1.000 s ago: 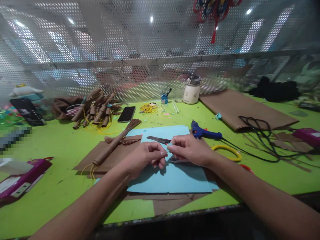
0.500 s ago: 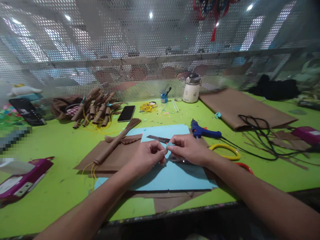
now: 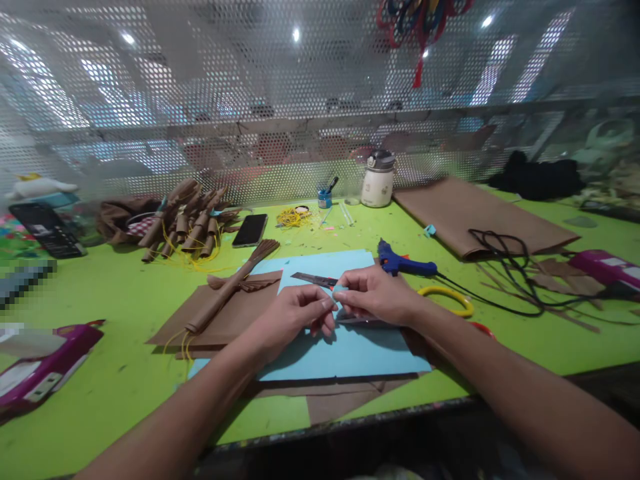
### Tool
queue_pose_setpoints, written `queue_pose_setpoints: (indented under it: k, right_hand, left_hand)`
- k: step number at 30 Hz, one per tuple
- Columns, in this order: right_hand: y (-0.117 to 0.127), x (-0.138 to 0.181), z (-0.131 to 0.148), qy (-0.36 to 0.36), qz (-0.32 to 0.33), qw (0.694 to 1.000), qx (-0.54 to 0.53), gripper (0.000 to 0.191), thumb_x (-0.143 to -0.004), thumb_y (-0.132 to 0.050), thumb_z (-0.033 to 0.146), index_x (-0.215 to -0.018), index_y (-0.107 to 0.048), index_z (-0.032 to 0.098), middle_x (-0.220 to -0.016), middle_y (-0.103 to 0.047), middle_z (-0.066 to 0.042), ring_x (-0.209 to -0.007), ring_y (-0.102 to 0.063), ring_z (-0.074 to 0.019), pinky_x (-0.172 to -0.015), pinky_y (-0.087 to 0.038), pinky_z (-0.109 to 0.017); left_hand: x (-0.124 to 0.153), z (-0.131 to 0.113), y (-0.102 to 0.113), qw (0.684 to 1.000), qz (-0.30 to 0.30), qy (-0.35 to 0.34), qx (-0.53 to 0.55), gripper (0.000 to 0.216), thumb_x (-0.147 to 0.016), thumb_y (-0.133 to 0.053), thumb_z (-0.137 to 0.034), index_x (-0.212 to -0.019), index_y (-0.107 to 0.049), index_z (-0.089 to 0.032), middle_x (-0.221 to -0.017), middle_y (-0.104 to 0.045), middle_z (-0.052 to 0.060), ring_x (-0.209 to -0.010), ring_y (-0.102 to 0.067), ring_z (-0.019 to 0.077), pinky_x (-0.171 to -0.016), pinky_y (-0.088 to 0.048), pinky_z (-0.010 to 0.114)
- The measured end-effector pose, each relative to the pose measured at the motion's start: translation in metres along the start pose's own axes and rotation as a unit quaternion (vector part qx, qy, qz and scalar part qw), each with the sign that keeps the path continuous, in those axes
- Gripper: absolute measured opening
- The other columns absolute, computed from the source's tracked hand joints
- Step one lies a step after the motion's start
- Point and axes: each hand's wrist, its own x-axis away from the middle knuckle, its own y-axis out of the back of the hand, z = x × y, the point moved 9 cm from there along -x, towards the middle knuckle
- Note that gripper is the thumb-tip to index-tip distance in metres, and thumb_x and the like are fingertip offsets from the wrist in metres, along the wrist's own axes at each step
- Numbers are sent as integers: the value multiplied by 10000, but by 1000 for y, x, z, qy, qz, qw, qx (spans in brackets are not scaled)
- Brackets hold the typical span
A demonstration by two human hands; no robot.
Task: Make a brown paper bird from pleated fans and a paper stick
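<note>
My left hand (image 3: 295, 313) and my right hand (image 3: 377, 295) meet above a light blue paper sheet (image 3: 350, 350). Both pinch a small light blue piece (image 3: 340, 291) between thumb and fingertips. The sheet lies on brown paper (image 3: 235, 313) on the green table (image 3: 120, 293). A dark ruler (image 3: 313, 279) rests on the sheet just beyond my fingers. A rolled brown paper broom shape (image 3: 230, 287) lies left of my left hand.
A blue glue gun (image 3: 400, 265) with a black cable (image 3: 505, 260) lies right of the sheet, beside yellow-handled scissors (image 3: 450, 297). Further back are a phone (image 3: 251, 229), several brown paper rolls (image 3: 185, 223), a white jar (image 3: 377, 180), folded brown paper (image 3: 480, 217) and a perforated metal screen (image 3: 250, 100).
Both hands stay pinched on the small blue piece, with slight finger shifts. The view has drifted a little to the right.
</note>
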Motion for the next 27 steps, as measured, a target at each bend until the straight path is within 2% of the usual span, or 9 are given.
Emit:
queue_pose_setpoints:
  k: [5,9,11,15,18,27]
  right_hand:
    - [0,-2,-3,5,-4,1000,16,227,-793,-578,362,-730,-544,146,-538,-528,45,-429,-397,-46,-418,-304,-177]
    - [3,-4,-4,24,-30,999,25,281,-786,-578,422,-725,-540,151,-535,-521,44,-438,-404,-58,-418,-312,-183]
    - [4,-4,-3,32,-35,999,19,301,-762,-602,446,-727,-541,153,-546,-527,42,-447,-415,-63,-423,-320,-189]
    - [1,-2,4,48,-17,999,6,292,-762,-611,433,-729,-551,149,-562,-538,36,-461,-427,-65,-435,-330,-190]
    - [0,-2,7,61,-7,998,6,255,-780,-601,388,-712,-553,147,-535,-518,45,-454,-419,-60,-431,-315,-183]
    - [0,-6,1,54,-25,998,-38,232,-775,-606,374,-730,-554,152,-557,-535,41,-444,-434,-60,-418,-323,-182]
  left_hand:
    - [-1,-2,2,997,-38,-16,-69,271,-775,-598,-377,-671,-541,-134,-549,-600,19,-475,-490,89,-487,-321,217]
    - [-1,-9,9,986,-81,-55,-132,255,-769,-600,-356,-649,-531,-143,-505,-558,-7,-476,-467,88,-482,-323,210]
    - [-1,-9,8,991,-60,-48,-111,260,-777,-599,-357,-652,-528,-140,-527,-566,-1,-481,-467,84,-482,-325,207]
    - [0,-2,0,999,32,-6,-11,276,-817,-562,-375,-699,-549,-126,-621,-617,37,-518,-499,83,-503,-342,204]
    - [0,-1,0,999,50,3,-5,285,-827,-554,-371,-699,-569,-117,-628,-633,53,-522,-502,83,-505,-341,203]
    - [0,-12,11,989,-65,-63,-117,281,-769,-586,-377,-614,-543,-148,-490,-573,5,-445,-474,97,-471,-334,217]
